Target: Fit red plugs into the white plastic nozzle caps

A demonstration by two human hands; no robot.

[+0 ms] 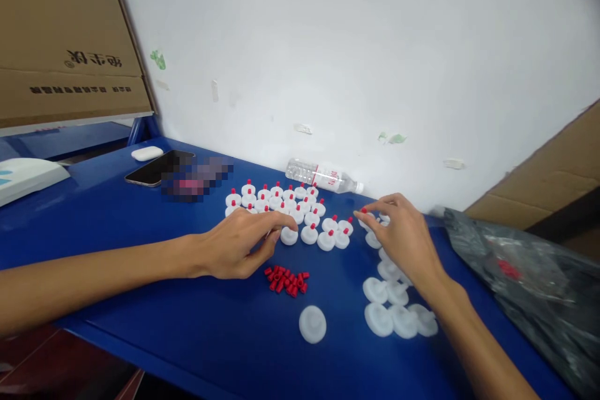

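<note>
Several white round caps with red tips (285, 206) stand in rows on the blue table (197, 319). My left hand (239, 240) rests beside them, fingers curled together and touching one of these caps at the front of the rows. My right hand (405, 234) hovers over plain white caps (394, 309), its fingertips pinching a small red plug (363, 211) above a white cap. A small heap of red plugs (287, 280) lies between my hands. One plain white cap (312, 324) lies alone nearer to me.
A clear water bottle (323, 178) lies by the white wall. A phone (157, 167) and a white earbud case (147, 153) sit at the far left. A dark plastic bag (525, 287) lies at the right. Cardboard boxes (65, 37) stand at the left and right.
</note>
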